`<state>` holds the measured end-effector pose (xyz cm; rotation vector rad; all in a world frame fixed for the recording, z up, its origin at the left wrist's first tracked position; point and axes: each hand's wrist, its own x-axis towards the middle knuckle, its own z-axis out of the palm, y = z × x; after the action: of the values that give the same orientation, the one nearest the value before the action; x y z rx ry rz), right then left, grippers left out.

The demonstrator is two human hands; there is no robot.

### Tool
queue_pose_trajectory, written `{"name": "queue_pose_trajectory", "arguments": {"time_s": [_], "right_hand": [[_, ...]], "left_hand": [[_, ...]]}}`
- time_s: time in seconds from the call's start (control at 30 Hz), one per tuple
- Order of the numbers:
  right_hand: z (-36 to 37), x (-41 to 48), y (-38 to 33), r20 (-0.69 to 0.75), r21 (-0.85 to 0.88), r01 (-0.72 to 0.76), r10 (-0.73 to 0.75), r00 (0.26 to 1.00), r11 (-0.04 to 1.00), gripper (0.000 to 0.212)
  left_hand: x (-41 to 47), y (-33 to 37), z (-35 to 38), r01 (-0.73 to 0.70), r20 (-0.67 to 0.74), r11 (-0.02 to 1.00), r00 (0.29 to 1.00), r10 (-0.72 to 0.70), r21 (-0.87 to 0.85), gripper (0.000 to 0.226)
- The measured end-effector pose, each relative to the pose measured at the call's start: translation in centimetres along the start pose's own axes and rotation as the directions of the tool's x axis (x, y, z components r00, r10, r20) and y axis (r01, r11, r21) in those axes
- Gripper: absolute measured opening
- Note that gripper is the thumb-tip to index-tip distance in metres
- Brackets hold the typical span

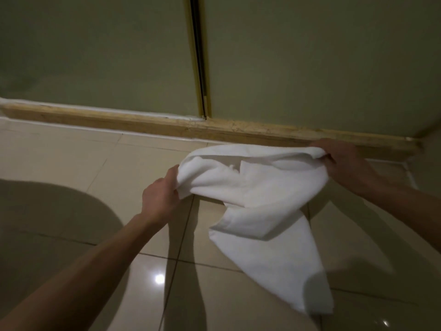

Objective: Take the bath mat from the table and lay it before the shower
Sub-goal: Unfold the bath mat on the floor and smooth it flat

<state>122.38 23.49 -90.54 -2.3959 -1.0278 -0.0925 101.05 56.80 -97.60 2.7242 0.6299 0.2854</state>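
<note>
Holding the white bath mat point(262, 201) by its upper edge, you had it stretched between both hands above the tiled floor point(133, 161). Your left hand point(159, 197) took the mat's left end, its grip clamped on a bunched fold of cloth. Your right hand point(343, 163) took the far right end, its grip likewise clamped on the mat, with the fingers curled round the edge. The mat was not flat. The held edge sagged a little between your hands, and the rest hung twisted, a long flap trailing down and toward you on the right. Whether that lower flap touched the floor could not be told. The mat hung just before the shower's low tan curb point(114, 119), which ran across the view, and your right hand was near the curb's right end. Behind the curb stood the greenish shower panels point(95, 56), meeting at a brass-coloured seam point(200, 56). A spot of lamp glare point(159, 279) shone on the glossy tiles beside your left forearm.
</note>
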Motion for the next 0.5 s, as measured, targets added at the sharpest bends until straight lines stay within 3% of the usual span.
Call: {"name": "queue_pose_trajectory", "arguments": {"time_s": [0.17,0.37,0.43,0.5], "right_hand": [[1.4,-0.8,-0.2,0.059,0.027,-0.022,0.020,0.998,0.999,0.038],[4.3,-1.1,-2.4,0.238,-0.102,-0.187,0.206,0.949,0.977,0.042],[4.7,-1.1,-4.3,0.256,-0.213,-0.105,0.159,0.953,0.971,0.056],[5.1,-1.5,-7.0,0.290,-0.211,0.056,0.008,0.957,0.976,0.059]], "left_hand": [[0.4,0.9,0.1,-0.076,0.044,0.997,0.996,0.076,0.016,0.053],[0.3,2.3,0.7,-0.052,0.085,0.958,0.993,0.079,-0.282,0.043],[0.4,2.7,0.7,-0.023,0.126,0.938,0.990,0.071,-0.345,0.040],[0.4,3.1,0.6,0.033,0.171,0.909,0.984,0.042,-0.415,0.035]]}}
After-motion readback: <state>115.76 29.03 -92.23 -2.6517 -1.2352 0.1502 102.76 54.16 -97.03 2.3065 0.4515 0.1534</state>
